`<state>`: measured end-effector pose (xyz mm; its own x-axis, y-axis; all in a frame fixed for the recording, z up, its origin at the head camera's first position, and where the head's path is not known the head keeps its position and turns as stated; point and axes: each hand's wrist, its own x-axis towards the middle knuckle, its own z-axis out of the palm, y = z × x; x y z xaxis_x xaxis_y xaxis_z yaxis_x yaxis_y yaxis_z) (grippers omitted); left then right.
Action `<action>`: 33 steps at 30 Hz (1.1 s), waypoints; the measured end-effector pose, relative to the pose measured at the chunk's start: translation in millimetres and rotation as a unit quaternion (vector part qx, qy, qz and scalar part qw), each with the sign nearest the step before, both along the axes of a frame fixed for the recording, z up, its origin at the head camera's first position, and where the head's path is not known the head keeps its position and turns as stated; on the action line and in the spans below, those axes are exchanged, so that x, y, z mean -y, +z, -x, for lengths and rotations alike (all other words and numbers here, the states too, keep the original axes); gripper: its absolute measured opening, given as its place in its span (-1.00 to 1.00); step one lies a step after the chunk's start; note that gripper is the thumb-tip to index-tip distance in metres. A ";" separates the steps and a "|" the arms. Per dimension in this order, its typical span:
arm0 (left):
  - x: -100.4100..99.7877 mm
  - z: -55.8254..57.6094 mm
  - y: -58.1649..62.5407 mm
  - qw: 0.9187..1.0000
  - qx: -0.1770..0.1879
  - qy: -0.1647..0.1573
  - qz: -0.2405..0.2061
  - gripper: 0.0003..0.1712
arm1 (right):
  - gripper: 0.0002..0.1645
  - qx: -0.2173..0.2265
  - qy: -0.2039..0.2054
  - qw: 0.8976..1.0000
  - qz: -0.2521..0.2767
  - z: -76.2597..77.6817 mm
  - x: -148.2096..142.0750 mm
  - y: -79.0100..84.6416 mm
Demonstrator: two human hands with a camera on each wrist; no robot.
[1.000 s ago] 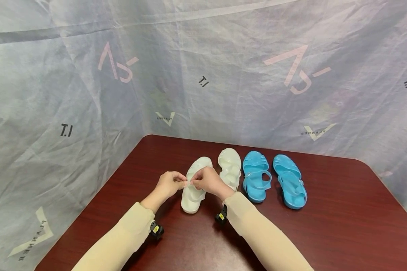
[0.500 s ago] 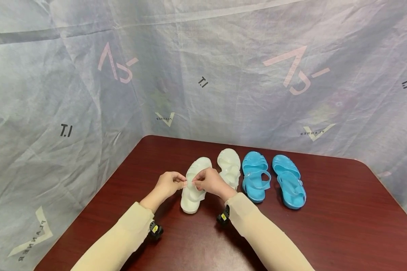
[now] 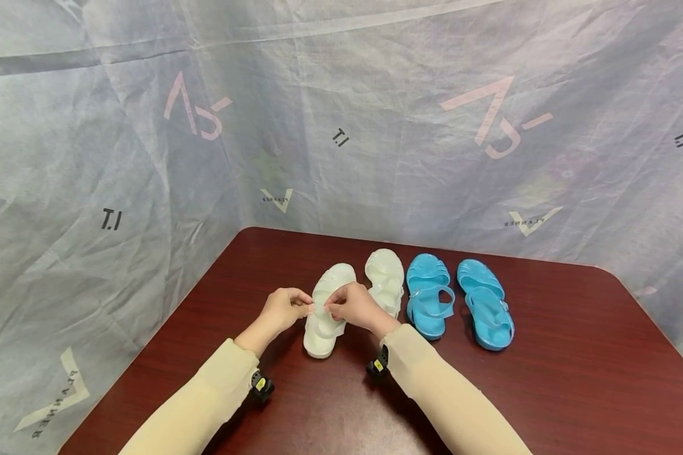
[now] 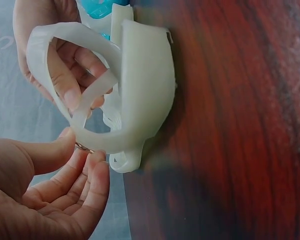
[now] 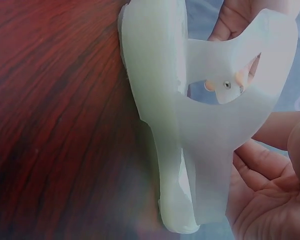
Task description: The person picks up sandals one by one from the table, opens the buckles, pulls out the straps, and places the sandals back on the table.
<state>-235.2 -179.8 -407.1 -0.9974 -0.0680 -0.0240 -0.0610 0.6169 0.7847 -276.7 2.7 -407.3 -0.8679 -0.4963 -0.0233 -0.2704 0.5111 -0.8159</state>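
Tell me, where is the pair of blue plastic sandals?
In the head view, the blue plastic sandals sit on the dark red table, right of the white sandals.

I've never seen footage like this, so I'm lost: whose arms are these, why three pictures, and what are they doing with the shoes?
There is no machine here, just a person with small cameras strapped on. The wide picture comes from a head camera looking down at a red-brown table. The two close-ups come from cameras on each wrist. On the table four sandals lie in a row: two white, two blue. The left hand and right hand meet over the left white sandal, both pinching its strap. The left wrist view shows a small metal buckle at the left fingertips. The other white sandal lies untouched.
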 end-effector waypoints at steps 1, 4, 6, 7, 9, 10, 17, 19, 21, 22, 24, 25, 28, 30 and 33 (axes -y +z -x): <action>0.0 -0.3 0.2 1.000 0.002 0.000 -0.001 -0.89 | -0.88 0.001 0.001 1.000 0.001 0.0 -0.4 -0.6; 0.1 -1.1 1.2 1.000 0.004 0.003 -0.001 -0.89 | -0.88 0.003 0.005 1.000 0.000 0.5 -1.8 -1.5; 0.6 -0.7 1.5 1.000 0.007 0.009 -0.007 -0.89 | -0.87 0.001 0.009 1.000 -0.001 0.6 -3.9 -1.6; 1.0 -0.8 1.5 1.000 0.011 0.012 -0.012 -0.88 | -0.87 0.004 0.009 1.000 0.001 0.3 -5.0 -1.5; 2.0 -0.8 0.3 0.999 0.016 0.018 -0.023 -0.88 | -0.87 0.012 0.006 1.000 0.007 -0.6 -7.7 -0.6; 2.5 -0.5 -0.4 0.999 0.018 0.021 -0.029 -0.88 | -0.87 0.016 0.004 1.000 0.011 -0.9 -8.9 -0.5; 4.1 -0.2 0.2 0.999 0.020 0.017 -0.041 -0.88 | -0.87 0.037 -0.003 0.999 0.033 0.6 -9.5 -1.7; 4.2 -0.7 0.7 0.999 0.023 0.016 -0.046 -0.88 | -0.86 0.041 -0.004 0.999 0.035 1.1 -9.3 -2.8; 4.2 -1.0 1.1 0.998 0.024 0.015 -0.054 -0.88 | -0.86 0.046 -0.006 0.998 0.039 1.5 -9.5 -3.0; 4.0 -0.8 1.2 0.998 0.025 0.015 -0.060 -0.88 | -0.85 0.047 -0.008 0.998 0.042 1.6 -9.7 -2.9; 4.2 -0.8 1.2 0.997 0.026 0.014 -0.068 -0.87 | -0.84 0.047 -0.010 0.998 0.047 1.5 -10.2 -2.4; 4.2 -1.0 1.4 0.997 0.028 0.016 -0.073 -0.87 | -0.84 0.047 -0.011 0.998 0.051 1.5 -10.3 -2.4; 4.4 -2.1 1.9 0.996 0.029 0.017 -0.081 -0.86 | -0.84 0.045 -0.014 0.997 0.059 1.3 -10.9 -2.4; 4.5 -3.0 2.4 0.996 0.032 0.022 -0.085 -0.85 | -0.85 0.046 -0.016 0.997 0.066 1.2 -11.1 -2.6; 4.6 -3.5 2.2 0.995 0.032 0.025 -0.088 -0.85 | -0.85 0.047 -0.027 0.996 0.076 1.4 -11.1 -2.8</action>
<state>-231.7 -184.4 -404.9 -0.9889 -0.1058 -0.1043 -0.1419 0.4650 0.8739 -278.1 13.9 -410.1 -0.8904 -0.4539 -0.0350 -0.1643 0.3921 -0.9051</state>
